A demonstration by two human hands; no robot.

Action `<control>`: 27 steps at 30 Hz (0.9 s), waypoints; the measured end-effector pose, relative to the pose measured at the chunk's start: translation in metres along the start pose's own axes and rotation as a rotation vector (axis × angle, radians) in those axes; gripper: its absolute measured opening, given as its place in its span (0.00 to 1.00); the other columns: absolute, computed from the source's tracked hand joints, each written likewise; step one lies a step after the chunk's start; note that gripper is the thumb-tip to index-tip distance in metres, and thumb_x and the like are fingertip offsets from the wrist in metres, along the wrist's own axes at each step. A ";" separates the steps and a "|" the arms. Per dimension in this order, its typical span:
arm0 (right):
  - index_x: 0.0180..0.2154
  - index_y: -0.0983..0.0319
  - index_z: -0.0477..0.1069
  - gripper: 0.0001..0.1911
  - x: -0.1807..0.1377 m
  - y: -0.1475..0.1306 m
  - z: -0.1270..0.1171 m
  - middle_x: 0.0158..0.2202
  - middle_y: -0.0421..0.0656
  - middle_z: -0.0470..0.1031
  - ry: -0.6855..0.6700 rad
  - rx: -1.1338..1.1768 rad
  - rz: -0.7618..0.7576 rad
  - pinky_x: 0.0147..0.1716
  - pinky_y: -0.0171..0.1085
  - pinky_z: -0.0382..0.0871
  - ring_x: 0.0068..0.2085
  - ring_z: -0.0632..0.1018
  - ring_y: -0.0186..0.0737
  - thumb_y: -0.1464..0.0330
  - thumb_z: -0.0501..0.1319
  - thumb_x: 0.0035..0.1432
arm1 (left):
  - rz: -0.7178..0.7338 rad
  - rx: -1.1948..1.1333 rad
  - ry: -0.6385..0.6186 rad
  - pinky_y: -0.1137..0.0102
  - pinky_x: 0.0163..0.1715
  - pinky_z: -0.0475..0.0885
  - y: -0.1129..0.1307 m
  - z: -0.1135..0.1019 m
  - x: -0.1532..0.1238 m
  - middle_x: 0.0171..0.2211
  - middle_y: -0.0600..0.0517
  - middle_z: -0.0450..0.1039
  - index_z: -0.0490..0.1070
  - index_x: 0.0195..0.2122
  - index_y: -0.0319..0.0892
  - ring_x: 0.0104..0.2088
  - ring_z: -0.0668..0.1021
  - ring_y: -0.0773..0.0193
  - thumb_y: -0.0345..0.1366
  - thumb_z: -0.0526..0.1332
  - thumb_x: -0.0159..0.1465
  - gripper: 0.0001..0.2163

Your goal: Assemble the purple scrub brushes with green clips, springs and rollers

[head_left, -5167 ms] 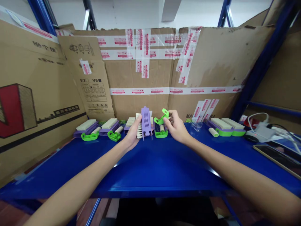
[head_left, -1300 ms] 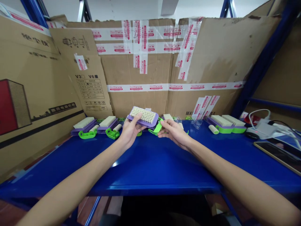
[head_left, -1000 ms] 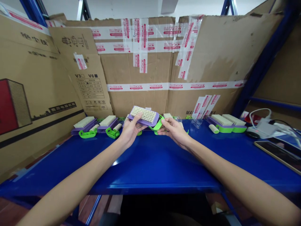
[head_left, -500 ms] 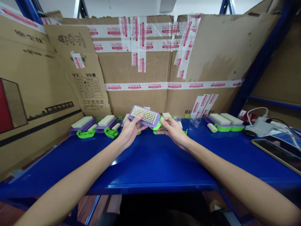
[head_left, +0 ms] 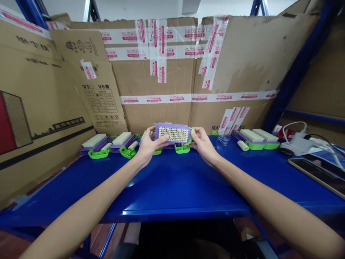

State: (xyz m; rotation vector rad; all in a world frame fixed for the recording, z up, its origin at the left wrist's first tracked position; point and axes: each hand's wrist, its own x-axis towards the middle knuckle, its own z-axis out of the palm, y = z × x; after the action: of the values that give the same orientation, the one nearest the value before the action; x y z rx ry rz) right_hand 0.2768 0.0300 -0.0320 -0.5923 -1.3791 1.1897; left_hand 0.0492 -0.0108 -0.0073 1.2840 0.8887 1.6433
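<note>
Both the left hand (head_left: pixel 147 145) and right hand (head_left: pixel 202 144) clasp the purple brush (head_left: pixel 173 133) by its ends; it looks light and rigid, best gripped at the plastic rim.

Purple brush (head_left: pixel 173 133) between both hands

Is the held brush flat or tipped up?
Tipped up: the brush shows its bristles to the camera, left hand and right hand at its ends.

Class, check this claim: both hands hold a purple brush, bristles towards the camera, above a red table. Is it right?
Not quite: the table is blue, not red, as the head view shows. The left hand and right hand do hold the purple brush, bristles towards the camera, above it.
</note>
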 end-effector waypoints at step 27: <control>0.53 0.51 0.65 0.19 -0.006 -0.012 0.002 0.56 0.48 0.75 0.021 -0.277 -0.295 0.59 0.52 0.73 0.56 0.77 0.50 0.47 0.60 0.73 | 0.206 0.354 -0.023 0.61 0.52 0.75 -0.009 -0.002 -0.004 0.48 0.48 0.76 0.67 0.51 0.45 0.50 0.79 0.52 0.40 0.84 0.47 0.34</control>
State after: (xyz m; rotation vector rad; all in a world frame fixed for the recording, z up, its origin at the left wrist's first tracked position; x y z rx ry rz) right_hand 0.2796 0.0199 -0.0232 -0.5675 -1.5653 0.7617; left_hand 0.0498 -0.0112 -0.0176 1.6802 1.0984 1.6723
